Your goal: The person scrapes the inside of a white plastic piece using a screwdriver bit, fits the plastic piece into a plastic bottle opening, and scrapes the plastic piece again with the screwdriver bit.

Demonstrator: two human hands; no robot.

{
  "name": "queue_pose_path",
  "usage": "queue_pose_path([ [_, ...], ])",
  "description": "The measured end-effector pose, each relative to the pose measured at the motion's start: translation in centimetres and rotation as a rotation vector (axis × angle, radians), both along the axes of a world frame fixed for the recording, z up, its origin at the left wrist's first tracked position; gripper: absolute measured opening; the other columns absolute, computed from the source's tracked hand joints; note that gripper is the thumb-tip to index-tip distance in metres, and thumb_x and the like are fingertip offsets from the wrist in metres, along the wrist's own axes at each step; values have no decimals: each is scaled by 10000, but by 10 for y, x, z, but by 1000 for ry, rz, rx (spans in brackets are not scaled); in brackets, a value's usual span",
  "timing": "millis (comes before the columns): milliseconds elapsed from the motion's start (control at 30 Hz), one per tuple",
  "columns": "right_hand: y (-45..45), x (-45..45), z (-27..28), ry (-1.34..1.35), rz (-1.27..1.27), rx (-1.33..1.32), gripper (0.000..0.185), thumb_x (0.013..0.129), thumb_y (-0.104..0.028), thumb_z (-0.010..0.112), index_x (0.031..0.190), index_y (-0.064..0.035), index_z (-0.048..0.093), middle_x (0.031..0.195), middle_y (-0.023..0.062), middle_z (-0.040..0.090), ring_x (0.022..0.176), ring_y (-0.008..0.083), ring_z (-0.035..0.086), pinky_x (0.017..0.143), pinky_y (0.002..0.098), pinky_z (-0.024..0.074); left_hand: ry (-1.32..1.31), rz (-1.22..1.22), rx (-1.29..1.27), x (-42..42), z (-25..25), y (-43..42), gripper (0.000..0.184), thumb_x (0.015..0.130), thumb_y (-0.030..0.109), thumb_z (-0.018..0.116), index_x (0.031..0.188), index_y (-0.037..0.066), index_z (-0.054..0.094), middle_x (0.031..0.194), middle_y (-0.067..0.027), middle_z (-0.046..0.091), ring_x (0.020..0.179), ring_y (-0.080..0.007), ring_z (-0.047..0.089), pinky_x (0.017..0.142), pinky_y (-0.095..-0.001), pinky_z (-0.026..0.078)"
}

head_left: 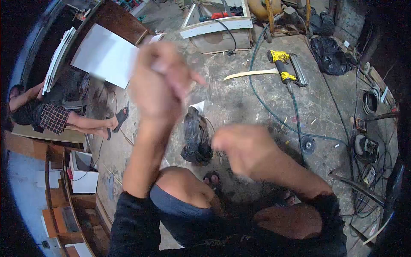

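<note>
My left hand is raised high in front of me, smeared by motion. Its fingers look partly bent, but I cannot make out whether anything is in them. Lower and to the right, my right hand is also blurred, with its fingers curled together. What they hold, if anything, is hidden. Between the hands, a black plastic bag lies on the floor, touched by neither. A small white scrap lies at its far end. Beyond my right hand, a yellow and black nail gun rests on the floor.
A green hose curves across the concrete floor. A thin pale strip lies beside the nail gun, and a grinding disc lies nearer. A white-edged wooden box stands ahead. At left, another person is beside white panels.
</note>
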State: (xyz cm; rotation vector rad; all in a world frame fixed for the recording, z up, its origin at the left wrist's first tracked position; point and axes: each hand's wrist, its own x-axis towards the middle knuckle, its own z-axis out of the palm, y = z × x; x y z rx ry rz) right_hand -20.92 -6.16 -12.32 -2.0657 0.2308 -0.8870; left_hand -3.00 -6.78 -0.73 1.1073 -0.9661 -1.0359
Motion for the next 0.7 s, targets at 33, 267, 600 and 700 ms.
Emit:
queue_pose_path([
  [33,5,-1,-9,25,89,-34,77,839,-106,580,886,-48,562,768,152,577,741,364,616,618,452,485,-52,115,-109,13,4,-3,443,947,349,268,544,172,315,411,23,289,327,-138,301,630,-376,525],
  [267,-3,-9,1,-29,-121,95,91,867,-87,546,810,-22,517,690,160,511,637,368,547,585,447,449,912,-450,229,22,-15,-2,381,937,358,379,626,140,412,517,22,364,481,-142,417,864,-440,514],
  [600,4,-31,38,-56,-200,12,165,851,-106,573,720,-31,506,615,149,481,547,354,524,514,430,415,944,-495,202,1,7,23,378,958,383,385,762,59,389,730,-33,447,540,-157,574,964,-475,445],
  [700,4,-33,43,-80,-194,-100,179,822,-111,623,706,-38,508,606,138,479,514,329,514,469,420,399,969,-521,207,-1,6,25,397,962,398,386,771,51,397,756,-41,453,616,-193,623,1003,-496,420],
])
